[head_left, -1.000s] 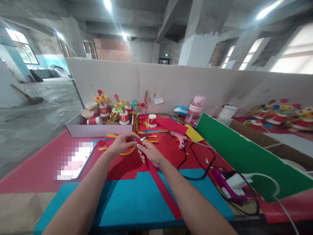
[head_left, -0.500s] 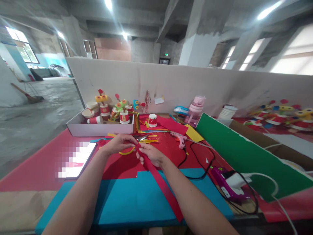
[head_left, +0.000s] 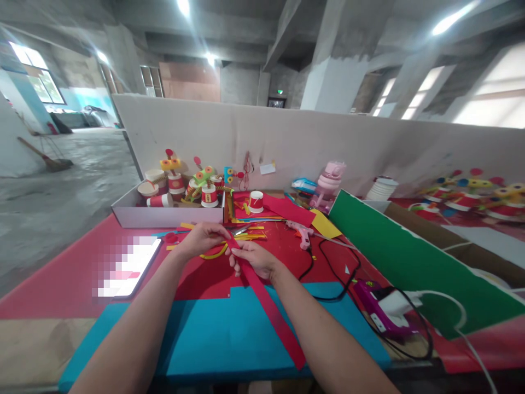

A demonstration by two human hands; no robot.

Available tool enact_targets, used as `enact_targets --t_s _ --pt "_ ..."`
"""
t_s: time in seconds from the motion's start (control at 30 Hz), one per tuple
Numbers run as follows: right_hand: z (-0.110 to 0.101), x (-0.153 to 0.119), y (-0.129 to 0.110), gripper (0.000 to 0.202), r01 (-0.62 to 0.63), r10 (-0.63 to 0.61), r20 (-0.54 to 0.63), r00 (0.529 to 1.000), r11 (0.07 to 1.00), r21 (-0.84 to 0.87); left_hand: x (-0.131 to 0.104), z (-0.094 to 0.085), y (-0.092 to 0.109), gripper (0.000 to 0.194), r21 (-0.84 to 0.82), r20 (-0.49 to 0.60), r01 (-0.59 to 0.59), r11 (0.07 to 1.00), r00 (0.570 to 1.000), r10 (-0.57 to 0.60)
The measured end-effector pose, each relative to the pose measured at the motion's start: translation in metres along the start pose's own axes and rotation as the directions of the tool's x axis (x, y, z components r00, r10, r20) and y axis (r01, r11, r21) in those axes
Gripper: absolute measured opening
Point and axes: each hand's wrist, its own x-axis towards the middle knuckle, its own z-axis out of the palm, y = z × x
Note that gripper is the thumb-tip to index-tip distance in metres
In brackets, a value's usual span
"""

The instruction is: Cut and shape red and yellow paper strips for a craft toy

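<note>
Hands: two, and I see both near the middle of the table.
Left hand [head_left: 204, 237]: fingers drawn narrow, the tips holding the far end of the red strip.
Right hand [head_left: 254, 259]: closed on the same strip just below, thumb on top.
Red strip [head_left: 270, 312]: one, slanting from the fingertips toward me over the blue sheet [head_left: 221, 339], its near end beside the right forearm.
Yellow curved strip [head_left: 211, 255]: one, just beside the left hand; more narrow yellow strips lie beyond, too jumbled for me to count.
Scissors [head_left: 241, 230]: one pair that I make out, partly hidden, just beyond the hands.
Glue gun [head_left: 302, 234]: one, pink, to the right of the hands.
Phone [head_left: 139, 265]: one, left of the left forearm, its screen partly blurred out.
Single cup [head_left: 256, 203]: one, red and white, upside down beyond the hands.
Pink bottle [head_left: 328, 186]: one, near the partition.
White box [head_left: 168, 218]: holds several paper cups, one red cup [head_left: 159, 201] on its side, and figures with yellow and green heads.
Green-sided box [head_left: 406, 268]: one, at right; a pale round thing [head_left: 492, 275] shows inside, partly hidden.
Purple power block [head_left: 383, 317]: one, with one white plug [head_left: 396, 304] in it.
</note>
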Motion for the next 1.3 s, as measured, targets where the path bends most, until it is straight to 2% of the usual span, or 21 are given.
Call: enact_targets --t_s 0.13,0.2,0.33,0.43,0.63,0.8,0.97,1.07,1.13,1.2,1.3 --pt "0.000 0.000 -0.002 0.023 0.007 -0.007 -0.059 0.998 1.000 0.008 0.000 0.002 0.007 0.025 -0.164 -0.164 0.082 0.983 0.980 -0.109" --pt "0.001 0.001 -0.001 0.023 0.008 -0.007 -0.072 0.997 1.000 0.013 -0.001 0.005 0.008 0.030 -0.219 -0.161 0.151 0.964 0.969 -0.188" --pt "0.002 0.002 0.001 0.023 -0.022 0.022 -0.057 0.998 1.000 -0.007 -0.001 0.006 0.002 0.028 -0.193 -0.066 0.252 0.948 0.961 -0.269" --pt "0.003 0.001 0.002 0.025 -0.068 0.066 -0.060 0.996 0.997 -0.036 -0.001 0.001 -0.004 0.028 -0.223 -0.133 0.287 0.932 0.938 -0.320" --pt "0.000 0.002 0.001 0.030 -0.108 0.103 -0.055 0.993 0.989 -0.103 0.000 -0.013 -0.011 0.029 -0.290 -0.312 0.235 0.928 0.893 -0.323" --pt "-0.012 -0.001 -0.008 0.029 -0.153 0.144 -0.061 0.988 0.970 -0.191 0.000 -0.023 -0.020 0.027 -0.325 -0.454 0.158 0.932 0.839 -0.300" --pt "-0.034 -0.010 -0.024 0.027 -0.215 0.166 -0.182 0.969 0.931 -0.296 -0.002 -0.031 -0.029 0.024 -0.344 -0.582 0.128 0.930 0.748 -0.318" --pt "-0.051 -0.018 -0.033 0.027 -0.178 0.091 -0.261 0.961 0.926 -0.332 -0.003 -0.034 -0.030 0.021 -0.335 -0.647 0.135 0.932 0.686 -0.332" --pt "-0.063 -0.023 -0.036 0.027 -0.136 0.018 -0.326 0.945 0.929 -0.345 -0.004 -0.035 -0.030 0.019 -0.328 -0.671 0.143 0.934 0.661 -0.336" --pt "-0.073 -0.027 -0.037 0.026 -0.094 -0.058 -0.416 0.908 0.937 -0.336 -0.004 -0.035 -0.031 0.019 -0.338 -0.682 0.137 0.931 0.646 -0.343" --pt "-0.084 -0.027 -0.037 0.026 0.010 -0.200 -0.575 0.794 0.949 -0.316 -0.004 -0.035 -0.034 0.020 -0.366 -0.688 0.119 0.923 0.634 -0.354"
